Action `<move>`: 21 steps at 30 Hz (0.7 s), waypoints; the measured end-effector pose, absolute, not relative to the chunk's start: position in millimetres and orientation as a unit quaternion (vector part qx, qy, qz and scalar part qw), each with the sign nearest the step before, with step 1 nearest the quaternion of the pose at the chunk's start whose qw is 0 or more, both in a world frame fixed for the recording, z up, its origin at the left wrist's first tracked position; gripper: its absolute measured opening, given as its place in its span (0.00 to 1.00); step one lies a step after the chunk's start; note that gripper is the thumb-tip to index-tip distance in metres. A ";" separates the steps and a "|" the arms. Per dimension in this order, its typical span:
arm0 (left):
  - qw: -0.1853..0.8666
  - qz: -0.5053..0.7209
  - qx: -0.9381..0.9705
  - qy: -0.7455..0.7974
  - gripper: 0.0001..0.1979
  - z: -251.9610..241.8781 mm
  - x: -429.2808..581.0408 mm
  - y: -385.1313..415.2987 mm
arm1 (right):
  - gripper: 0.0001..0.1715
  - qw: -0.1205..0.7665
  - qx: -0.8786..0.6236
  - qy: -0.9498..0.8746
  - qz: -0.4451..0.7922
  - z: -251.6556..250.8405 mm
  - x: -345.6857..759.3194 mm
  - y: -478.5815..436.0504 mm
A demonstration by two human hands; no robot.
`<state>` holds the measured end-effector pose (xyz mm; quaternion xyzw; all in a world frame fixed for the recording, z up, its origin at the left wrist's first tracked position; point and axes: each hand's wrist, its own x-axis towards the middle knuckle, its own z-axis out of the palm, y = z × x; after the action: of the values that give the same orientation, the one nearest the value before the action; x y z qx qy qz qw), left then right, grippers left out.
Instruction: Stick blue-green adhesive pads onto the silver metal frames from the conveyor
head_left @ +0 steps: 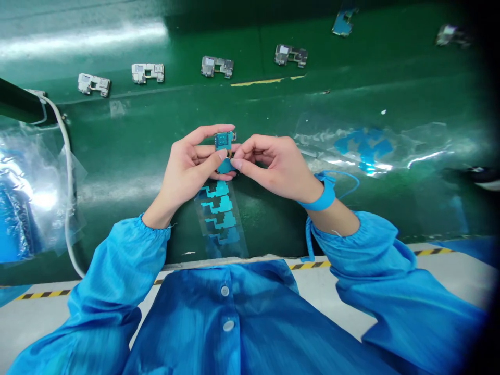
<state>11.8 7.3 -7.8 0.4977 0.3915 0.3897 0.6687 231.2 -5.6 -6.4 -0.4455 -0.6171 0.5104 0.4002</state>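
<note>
My left hand [189, 164] is closed round a small circuit board [223, 139], its thumb over the front and its other fingers at the top, back and lower edge. The board stands upright above the table, and blue film covers much of its face. At its lower right edge, the thumb and forefinger of my right hand [269, 161] are pinched together against it. Whatever lies between those fingertips is hidden. Just below the board, a clear strip [222, 219] bearing several blue-green cut-out film pieces lies on the table.
Several circuit boards [217, 66] lie spaced along the back of the green table [273, 224], including one blue-faced board [344, 22]. Clear plastic with blue pieces [365, 146] lies right. Plastic bags [35, 192] and a white cable [68, 172] occupy the left. A blue wrist strap [324, 194] trails a coiled cord.
</note>
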 end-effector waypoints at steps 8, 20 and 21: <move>0.657 0.433 0.444 0.428 0.35 12.2 12.5 0.8 | 0.27 0.445 -0.466 -0.575 0.504 1.1 228.7 -3.9; 0.662 0.430 0.431 0.438 0.24 7.9 21.5 -4.7 | 0.21 0.382 -0.421 -0.628 0.532 -7.6 224.8 -8.6; 0.661 0.428 0.430 0.442 0.25 7.4 21.6 -4.7 | 0.21 0.382 -0.419 -0.629 0.531 -7.7 224.7 -8.5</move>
<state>21.6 -4.7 7.4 0.4297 0.4417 0.4278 0.6612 224.7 -8.5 -7.7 -0.4195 -0.6295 0.5309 0.3820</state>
